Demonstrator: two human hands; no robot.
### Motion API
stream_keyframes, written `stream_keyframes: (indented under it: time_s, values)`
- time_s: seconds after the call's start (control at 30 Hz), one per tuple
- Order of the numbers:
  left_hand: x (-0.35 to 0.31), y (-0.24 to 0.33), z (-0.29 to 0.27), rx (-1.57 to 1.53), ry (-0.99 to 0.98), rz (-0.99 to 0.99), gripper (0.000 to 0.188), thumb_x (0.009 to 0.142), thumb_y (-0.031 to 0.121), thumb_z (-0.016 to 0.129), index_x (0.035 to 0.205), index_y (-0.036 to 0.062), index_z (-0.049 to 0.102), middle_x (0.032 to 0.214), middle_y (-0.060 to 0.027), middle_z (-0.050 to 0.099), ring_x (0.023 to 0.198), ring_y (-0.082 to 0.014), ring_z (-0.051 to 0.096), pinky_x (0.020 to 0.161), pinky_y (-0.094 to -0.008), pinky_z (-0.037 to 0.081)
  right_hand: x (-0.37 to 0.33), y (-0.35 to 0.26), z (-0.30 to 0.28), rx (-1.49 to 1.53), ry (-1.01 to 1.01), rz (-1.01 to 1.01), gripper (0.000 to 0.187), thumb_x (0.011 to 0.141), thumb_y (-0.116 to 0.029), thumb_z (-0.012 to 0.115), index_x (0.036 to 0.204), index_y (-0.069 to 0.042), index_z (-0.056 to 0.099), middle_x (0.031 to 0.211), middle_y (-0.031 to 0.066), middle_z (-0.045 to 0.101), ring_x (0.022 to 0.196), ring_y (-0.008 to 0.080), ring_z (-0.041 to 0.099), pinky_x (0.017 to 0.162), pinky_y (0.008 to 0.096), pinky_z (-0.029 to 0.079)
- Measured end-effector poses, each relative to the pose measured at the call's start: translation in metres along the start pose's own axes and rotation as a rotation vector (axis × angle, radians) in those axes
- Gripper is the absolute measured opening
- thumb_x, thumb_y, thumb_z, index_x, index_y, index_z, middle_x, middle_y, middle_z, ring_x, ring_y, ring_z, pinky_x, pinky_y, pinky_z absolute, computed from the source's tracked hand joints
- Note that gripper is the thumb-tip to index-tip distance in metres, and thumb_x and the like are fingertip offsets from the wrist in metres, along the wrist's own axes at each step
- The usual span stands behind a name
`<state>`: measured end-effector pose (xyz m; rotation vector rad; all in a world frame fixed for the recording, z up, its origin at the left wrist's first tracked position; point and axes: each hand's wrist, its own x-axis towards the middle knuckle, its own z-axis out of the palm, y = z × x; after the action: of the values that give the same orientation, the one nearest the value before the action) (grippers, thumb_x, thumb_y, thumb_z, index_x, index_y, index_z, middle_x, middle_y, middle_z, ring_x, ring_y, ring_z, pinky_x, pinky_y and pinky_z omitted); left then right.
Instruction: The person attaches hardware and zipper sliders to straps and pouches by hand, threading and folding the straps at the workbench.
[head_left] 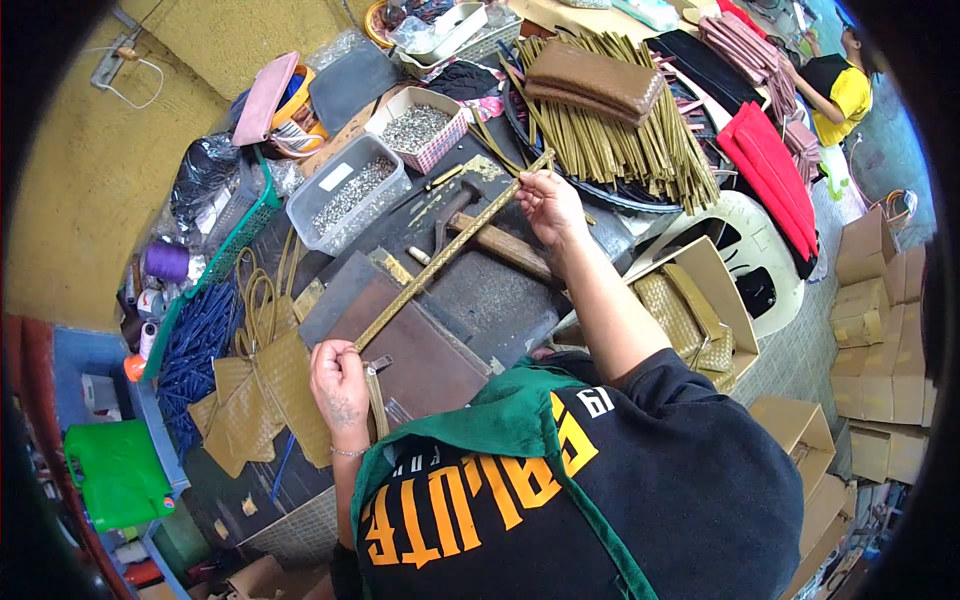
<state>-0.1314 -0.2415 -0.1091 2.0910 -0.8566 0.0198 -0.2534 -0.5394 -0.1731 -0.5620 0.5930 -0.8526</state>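
Observation:
A long, narrow olive-gold strap (450,250) is stretched on a slant above the dark workbench. My left hand (340,388) is closed on its near end, where a short strap piece with a metal clasp (379,364) hangs beside the wrist. Close to its far end, my right hand (550,208) pinches it between thumb and fingers. Under the strap lies a hammer with a wooden handle (512,248). A brown flat panel (420,345) lies below the left part of the strap.
Two bins of small metal pieces, a clear one (300,215) and a pink-white one (462,128), stand behind. Strap strips (610,150) fill a round tray under a brown woven wallet (595,80). Woven pieces (280,385) lie left; a carton (738,310) stands right. A person (845,100) works beyond.

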Motion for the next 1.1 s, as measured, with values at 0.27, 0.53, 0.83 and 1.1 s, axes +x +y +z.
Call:
stream_keyframes:
  time_s: [0.27, 0.53, 0.83, 1.1]
  values:
    - [-0.002, 0.003, -0.002, -0.020, 0.009, -0.010, 0.005, 0.073, 0.000, 0.046, 0.069, -0.0013, 0.049, 0.067, -0.0088, 0.046, 0.059, -0.0171, 0.047, 0.054, -0.0268, 0.037, 0.002, -0.001, 0.005, -0.004, -0.022, -0.010, 0.011, 0.071, -0.006, 0.061, 0.072, -0.008, 0.050, 0.064, 0.0016, 0.056, 0.052, 0.0097, 0.054, 0.045, 0.0176, 0.039]
    - [-0.003, 0.002, -0.001, -0.185, -0.024, -0.124, 0.005, 0.076, 0.000, 0.046, 0.073, -0.0017, 0.049, 0.071, -0.0057, 0.045, 0.061, -0.0103, 0.044, 0.055, -0.0222, 0.037, 0.002, -0.005, 0.015, 0.007, -0.034, 0.025, 0.010, 0.074, -0.008, 0.059, 0.074, -0.008, 0.049, 0.065, 0.0015, 0.055, 0.052, 0.0090, 0.053, 0.043, 0.0173, 0.037]
    - [-0.011, 0.003, -0.002, -0.287, 0.011, -0.118, 0.005, 0.072, -0.004, 0.049, 0.075, -0.0014, 0.051, 0.072, -0.0040, 0.044, 0.062, -0.0102, 0.045, 0.056, -0.0216, 0.038, 0.000, -0.001, 0.050, -0.142, -0.242, 0.140, 0.038, 0.077, -0.007, 0.050, 0.111, 0.000, 0.034, 0.076, 0.0111, 0.059, 0.053, 0.0124, 0.054, 0.044, 0.0186, 0.040]
    - [-0.012, 0.021, -0.003, -0.183, 0.106, 0.118, 0.010, 0.069, -0.007, 0.055, 0.078, -0.0028, 0.054, 0.081, -0.0076, 0.045, 0.067, -0.0116, 0.047, 0.060, -0.0216, 0.041, 0.004, -0.024, 0.049, 0.211, -0.673, 0.166, 0.057, 0.070, -0.007, 0.040, 0.126, -0.006, 0.029, 0.077, 0.0162, 0.059, 0.056, 0.0158, 0.051, 0.046, 0.0197, 0.038]
